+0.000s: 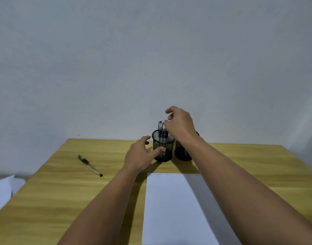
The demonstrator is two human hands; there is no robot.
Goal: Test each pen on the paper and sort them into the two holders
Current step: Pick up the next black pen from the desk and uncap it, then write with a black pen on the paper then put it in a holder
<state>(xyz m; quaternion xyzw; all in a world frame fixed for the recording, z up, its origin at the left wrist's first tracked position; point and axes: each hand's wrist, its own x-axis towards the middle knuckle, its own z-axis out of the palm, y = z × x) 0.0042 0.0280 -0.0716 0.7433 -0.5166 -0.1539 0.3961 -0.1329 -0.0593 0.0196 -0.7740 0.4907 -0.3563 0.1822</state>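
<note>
Two black mesh holders stand side by side at the table's far edge. The left holder [166, 147] has a few capped pens [162, 131] standing in it. My arm covers most of the right holder [182, 153], and its contents are hidden. My left hand [140, 154] clasps the left holder's side, thumb across its front. Over the pens hovers my right hand [180, 125], its curled fingertips at their tops; whether it pinches one is unclear. A loose black pen [90, 165] lies on the table to the left. The white paper [171, 206] lies in front of the holders.
The wooden table [63, 200] ends at a plain grey wall just behind the holders. White sheets [3, 191] lie beyond the table's left edge. My right forearm crosses over the paper's right side.
</note>
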